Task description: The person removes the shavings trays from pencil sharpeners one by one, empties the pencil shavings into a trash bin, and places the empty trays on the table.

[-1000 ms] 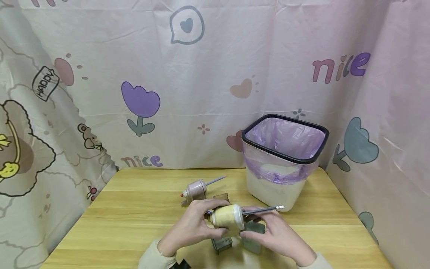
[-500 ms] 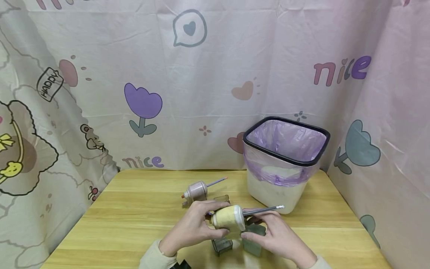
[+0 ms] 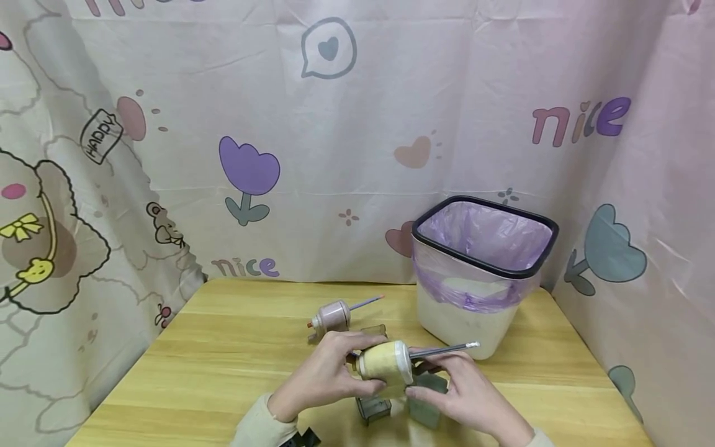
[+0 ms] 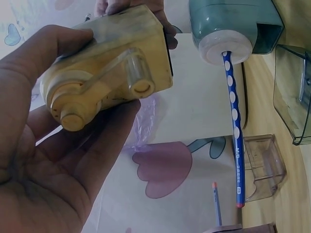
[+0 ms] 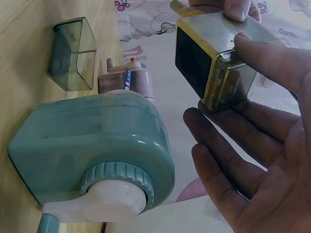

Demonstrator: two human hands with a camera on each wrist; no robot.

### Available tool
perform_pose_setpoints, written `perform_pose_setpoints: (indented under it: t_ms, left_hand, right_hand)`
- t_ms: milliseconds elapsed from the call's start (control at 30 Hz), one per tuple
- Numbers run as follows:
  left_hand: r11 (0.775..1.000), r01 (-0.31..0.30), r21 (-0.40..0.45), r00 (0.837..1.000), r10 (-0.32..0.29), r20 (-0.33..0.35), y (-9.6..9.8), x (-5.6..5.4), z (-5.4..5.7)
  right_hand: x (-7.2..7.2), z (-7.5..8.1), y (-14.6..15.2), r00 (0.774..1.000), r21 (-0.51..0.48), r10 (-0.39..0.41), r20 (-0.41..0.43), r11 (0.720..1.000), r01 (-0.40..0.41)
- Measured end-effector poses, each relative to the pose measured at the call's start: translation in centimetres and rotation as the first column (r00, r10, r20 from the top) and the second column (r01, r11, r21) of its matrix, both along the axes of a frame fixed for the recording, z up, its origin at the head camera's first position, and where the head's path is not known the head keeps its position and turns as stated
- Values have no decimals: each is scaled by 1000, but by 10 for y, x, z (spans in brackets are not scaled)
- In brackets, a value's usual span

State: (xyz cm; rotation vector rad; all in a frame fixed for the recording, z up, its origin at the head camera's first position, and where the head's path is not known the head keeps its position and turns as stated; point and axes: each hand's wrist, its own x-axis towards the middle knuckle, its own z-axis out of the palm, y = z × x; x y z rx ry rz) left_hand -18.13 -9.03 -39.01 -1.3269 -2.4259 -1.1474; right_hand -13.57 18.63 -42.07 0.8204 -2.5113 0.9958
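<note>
Both hands hold a yellow pencil sharpener (image 3: 381,361) above the table. A dark pencil (image 3: 447,351) sticks out of its white front. My left hand (image 3: 326,375) grips the sharpener near its crank end; in the left wrist view the crank handle (image 4: 138,77) points outward. With thumb and fingers, my right hand (image 3: 469,394) pinches the front lower part, by the clear shavings drawer (image 5: 232,82) in the right wrist view. A green sharpener (image 5: 97,141) stands on the table beside the right hand, partly hidden in the head view; a blue spotted pencil (image 4: 234,111) is in it.
A pinkish sharpener (image 3: 334,315) with a blue pencil stands behind the left hand. A brown clear drawer (image 3: 374,331) and a greenish clear drawer (image 3: 374,410) lie on the wooden table (image 3: 223,347). A bin (image 3: 472,310) with a purple liner stands at the back right.
The head view has shifted a little, so the scene sits further right. Both hands keep the same hold on the yellow sharpener, with no clear movement.
</note>
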Motion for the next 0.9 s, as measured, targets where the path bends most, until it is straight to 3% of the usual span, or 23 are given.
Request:
perform_pose_setpoints:
  t_ms: [133, 333, 667, 900]
  left_hand:
    - [1000, -3, 5, 1000, 3, -13, 1, 0, 1]
    - [1000, -11, -25, 1000, 10, -28, 0, 2, 2]
    - [1000, -15, 2, 1000, 15, 7, 2, 4, 1]
    - [999, -23, -24, 1000, 23, -15, 1, 4, 2]
  right_hand:
    - [-1, 0, -2, 999, -12, 17, -38, 1000, -17]
    - [0, 0, 1, 999, -6, 38, -13, 999, -38]
    - [0, 1, 1, 999, 29, 6, -36, 1000, -5]
    - [-1, 0, 1, 997, 61, -8, -79, 998, 13]
